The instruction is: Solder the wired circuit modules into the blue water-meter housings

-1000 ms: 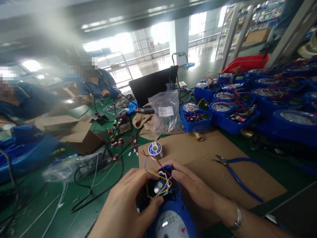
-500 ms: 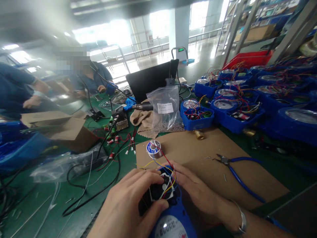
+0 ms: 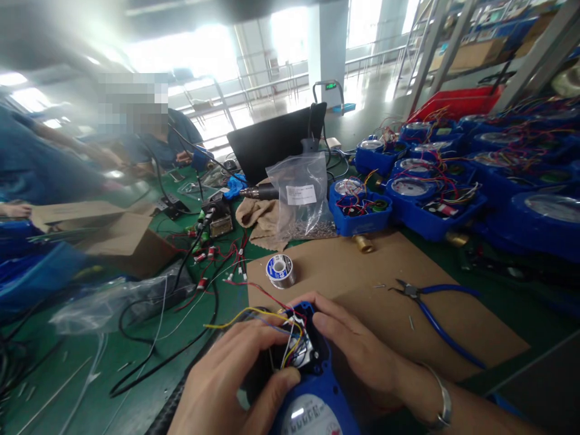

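A blue water meter (image 3: 312, 406) lies at the bottom centre, its open compartment showing a small circuit board with red, yellow, blue and white wires (image 3: 290, 344). My left hand (image 3: 231, 380) grips the meter's left side, thumb pressed beside the dial. My right hand (image 3: 362, 356) wraps the right side, fingers curled at the compartment's rim near the wires. A metal bracelet circles my right wrist.
A solder spool (image 3: 280, 270) and blue-handled pliers (image 3: 430, 308) lie on a cardboard sheet (image 3: 371, 278). Many blue meters (image 3: 421, 199) crowd the right. A plastic bag of small parts (image 3: 303, 199), a black panel, cables, a cardboard box (image 3: 122, 241) and seated people in blue stand beyond.
The meter's yellow and red wires have swung out to the left. My hands have shifted slightly on the meter. The view has drifted a little.
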`<state>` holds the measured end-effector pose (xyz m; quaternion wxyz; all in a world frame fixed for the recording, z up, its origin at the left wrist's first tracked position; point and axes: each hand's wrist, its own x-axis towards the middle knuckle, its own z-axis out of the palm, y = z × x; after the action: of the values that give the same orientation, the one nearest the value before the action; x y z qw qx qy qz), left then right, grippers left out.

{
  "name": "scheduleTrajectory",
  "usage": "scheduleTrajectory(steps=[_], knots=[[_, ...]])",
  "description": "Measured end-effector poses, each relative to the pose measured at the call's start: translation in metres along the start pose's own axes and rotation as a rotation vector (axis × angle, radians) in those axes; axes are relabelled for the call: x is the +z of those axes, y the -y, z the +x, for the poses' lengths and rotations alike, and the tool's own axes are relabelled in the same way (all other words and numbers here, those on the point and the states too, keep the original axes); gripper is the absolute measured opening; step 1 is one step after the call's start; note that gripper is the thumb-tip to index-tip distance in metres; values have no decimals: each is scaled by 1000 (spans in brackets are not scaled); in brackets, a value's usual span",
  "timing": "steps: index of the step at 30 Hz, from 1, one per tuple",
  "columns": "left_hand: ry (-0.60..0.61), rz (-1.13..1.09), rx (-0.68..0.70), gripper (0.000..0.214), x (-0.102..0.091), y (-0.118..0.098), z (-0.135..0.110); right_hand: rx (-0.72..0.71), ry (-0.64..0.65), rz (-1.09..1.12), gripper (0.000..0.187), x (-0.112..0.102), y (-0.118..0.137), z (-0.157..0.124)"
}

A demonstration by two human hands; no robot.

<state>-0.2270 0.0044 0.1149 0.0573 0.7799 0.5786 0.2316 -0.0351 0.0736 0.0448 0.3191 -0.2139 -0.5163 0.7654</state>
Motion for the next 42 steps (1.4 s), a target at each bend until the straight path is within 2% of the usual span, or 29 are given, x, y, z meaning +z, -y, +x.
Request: scheduleTrajectory(steps=[5, 9, 12, 15, 17, 19, 22, 25, 28, 31, 33, 35, 39, 41, 42], knots=[[-51, 59, 117, 16, -2, -4, 5, -4, 3, -43, 31, 0, 2, 0], [57, 132, 157, 15, -3, -8, 14, -14, 19, -45, 29, -2, 0, 1], [111, 151, 162, 6, -3, -8, 15, -17, 3, -39, 29, -2, -1, 1], [56, 168, 234, 14, -4, -3, 10, 4, 0, 4, 30, -2, -1, 0], [-22, 194, 246, 12, -5, 3, 4, 30, 23, 51, 32, -2, 0, -1], [-61, 201, 294, 21, -5, 10, -2, 42, 60, 94, 35, -1, 1, -1], [-4, 242, 473, 29, -2, 18, -6, 44, 99, 185, 39, -2, 1, -1], [57, 310, 525, 27, -1, 18, -3, 65, 90, 256, 40, -2, 2, 0], [95, 303, 486, 22, -2, 11, 1, 90, 114, 205, 40, -2, 7, 1], [110, 253, 401, 22, -1, 1, 4, 105, 73, 140, 41, 3, 16, 3], [72, 230, 354, 27, 2, -7, 2, 164, 31, 57, 40, 6, 23, 4], [-5, 238, 306, 37, 3, -13, -5, 257, 45, -37, 41, 9, 30, 7], [-203, 265, 222, 43, -9, -12, -44, 418, 97, -84, 52, 8, 39, 16], [-339, 257, 69, 37, -18, -2, -73, 484, 105, -102, 56, 6, 41, 20], [-344, 246, -74, 33, -21, 6, -86, 506, 104, -115, 56, 6, 41, 22]])
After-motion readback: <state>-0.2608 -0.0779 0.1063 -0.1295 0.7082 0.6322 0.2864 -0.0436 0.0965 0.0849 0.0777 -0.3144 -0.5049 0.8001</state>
